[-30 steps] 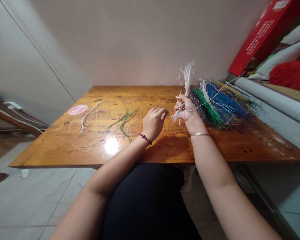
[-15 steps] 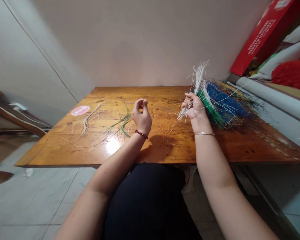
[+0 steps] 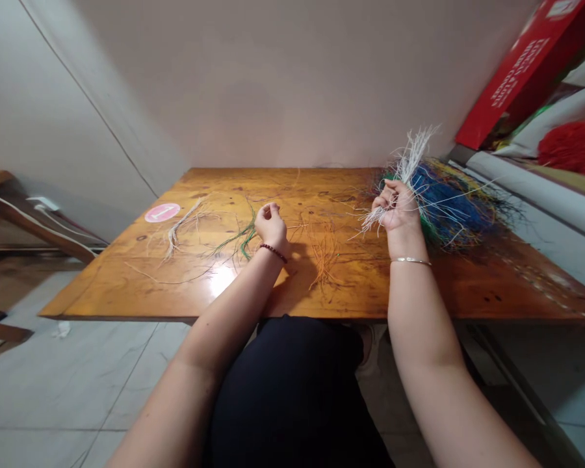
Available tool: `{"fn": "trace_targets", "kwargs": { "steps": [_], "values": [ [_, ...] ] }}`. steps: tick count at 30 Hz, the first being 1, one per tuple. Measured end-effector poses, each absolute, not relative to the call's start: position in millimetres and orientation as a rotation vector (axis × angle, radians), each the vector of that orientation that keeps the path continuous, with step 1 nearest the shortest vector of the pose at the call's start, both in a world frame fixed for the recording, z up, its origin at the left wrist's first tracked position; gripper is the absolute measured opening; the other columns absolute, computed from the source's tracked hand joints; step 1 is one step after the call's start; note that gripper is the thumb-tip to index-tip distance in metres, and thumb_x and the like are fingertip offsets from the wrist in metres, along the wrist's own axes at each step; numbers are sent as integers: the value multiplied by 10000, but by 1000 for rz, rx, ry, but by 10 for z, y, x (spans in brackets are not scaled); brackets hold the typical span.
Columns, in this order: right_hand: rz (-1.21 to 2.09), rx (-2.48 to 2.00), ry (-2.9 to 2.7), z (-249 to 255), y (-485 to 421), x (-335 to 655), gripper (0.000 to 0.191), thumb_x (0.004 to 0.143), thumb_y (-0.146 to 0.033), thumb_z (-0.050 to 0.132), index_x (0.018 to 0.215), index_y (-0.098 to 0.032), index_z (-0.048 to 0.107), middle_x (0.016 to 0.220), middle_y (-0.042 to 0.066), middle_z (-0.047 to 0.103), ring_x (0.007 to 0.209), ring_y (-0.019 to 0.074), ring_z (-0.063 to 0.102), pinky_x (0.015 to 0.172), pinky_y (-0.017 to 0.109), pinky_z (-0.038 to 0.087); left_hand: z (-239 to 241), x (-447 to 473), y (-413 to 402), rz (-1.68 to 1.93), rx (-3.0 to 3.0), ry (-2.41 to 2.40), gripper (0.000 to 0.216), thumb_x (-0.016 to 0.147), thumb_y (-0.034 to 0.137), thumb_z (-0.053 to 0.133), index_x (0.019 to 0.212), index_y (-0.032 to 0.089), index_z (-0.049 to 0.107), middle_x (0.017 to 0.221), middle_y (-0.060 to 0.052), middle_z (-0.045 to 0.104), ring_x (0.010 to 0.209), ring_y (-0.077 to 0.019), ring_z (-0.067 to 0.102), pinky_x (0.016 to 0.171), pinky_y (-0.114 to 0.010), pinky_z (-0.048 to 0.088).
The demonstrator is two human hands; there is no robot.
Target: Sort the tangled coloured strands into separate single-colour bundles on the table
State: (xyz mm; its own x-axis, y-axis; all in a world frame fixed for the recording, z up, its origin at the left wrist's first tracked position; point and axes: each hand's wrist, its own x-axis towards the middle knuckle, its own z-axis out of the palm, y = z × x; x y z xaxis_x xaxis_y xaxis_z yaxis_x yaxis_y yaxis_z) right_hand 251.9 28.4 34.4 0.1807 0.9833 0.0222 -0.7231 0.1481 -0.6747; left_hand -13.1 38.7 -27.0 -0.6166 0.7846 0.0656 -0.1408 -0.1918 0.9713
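My right hand (image 3: 397,207) is closed around a bundle of white strands (image 3: 409,156) that fan out above and below the fist, just in front of a tangled heap of blue, green and yellow strands (image 3: 451,205). My left hand (image 3: 270,224) hovers over the wooden table (image 3: 292,286) with thumb and fingers pinched together; a very thin strand may be in the pinch, but I cannot make it out. A small pile of orange strands (image 3: 324,250) lies between my hands. Green strands (image 3: 241,237) lie just left of my left hand.
A small bunch of white strands (image 3: 178,227) and a pink round sticker (image 3: 162,212) lie at the table's left. A red box (image 3: 521,71), rolled pale material and a red fluffy mass (image 3: 572,146) are stacked on the right. Tiled floor lies below.
My hands have drawn apart: the left moved left from beside the right hand to over the green strands, and the right carried the white bundle rightward toward the coloured heap.
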Motion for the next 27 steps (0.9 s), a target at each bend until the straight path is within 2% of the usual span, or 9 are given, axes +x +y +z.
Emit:
{"fn": "trace_targets", "kwargs": {
  "steps": [6, 12, 20, 27],
  "values": [
    [1348, -529, -511, 326, 277, 2505, 597, 705, -64, 718, 690, -199, 137, 447, -122, 206, 364, 23, 143, 321, 160, 243, -350, -142, 376, 1951, 952, 1451, 145, 955, 274, 585, 897, 153, 641, 910, -68, 700, 853, -142, 661, 831, -261, 503],
    [1375, -495, -462, 331, 261, 2514, 548, 675, -31, 698, 688, -206, 178, 449, -131, 213, 360, 21, 151, 324, 160, 246, -394, -199, 156, 1923, 1144, 1522, 174, 937, 312, 596, 884, 158, 658, 911, -75, 713, 848, -168, 652, 817, -286, 494],
    [1413, -477, -385, 350, 260, 2512, 462, 749, -12, 631, 676, -214, 222, 448, -131, 234, 346, 20, 157, 316, 161, 245, -513, -305, -321, 1786, 1395, 1706, 251, 940, 412, 581, 926, 184, 686, 892, -53, 722, 767, -176, 629, 736, -282, 464],
    [1419, -484, -399, 368, 239, 2484, 447, 735, -1, 623, 672, -209, 233, 435, -129, 228, 337, 20, 165, 310, 162, 220, -545, -378, -412, 1798, 1438, 1782, 264, 953, 418, 553, 931, 188, 681, 898, -56, 718, 782, -181, 620, 757, -292, 456]
  ]
}}
